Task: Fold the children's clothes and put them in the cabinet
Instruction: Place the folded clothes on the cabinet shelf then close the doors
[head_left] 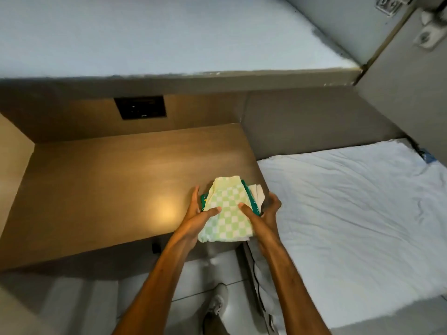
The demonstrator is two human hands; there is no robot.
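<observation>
Lengthwise, both hands' fingers (193,201) clasp the clothes stack (227,211), long axis pointing away

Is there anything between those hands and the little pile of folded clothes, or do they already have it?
Nothing visible stands between them. The left hand and right hand already clasp the stack of folded clothes from both sides, thumbs on top, at the wooden desk corner. No cabinet is in view.

The stacked clothes (226,213) hide the fingers of both hands beneath.
</observation>
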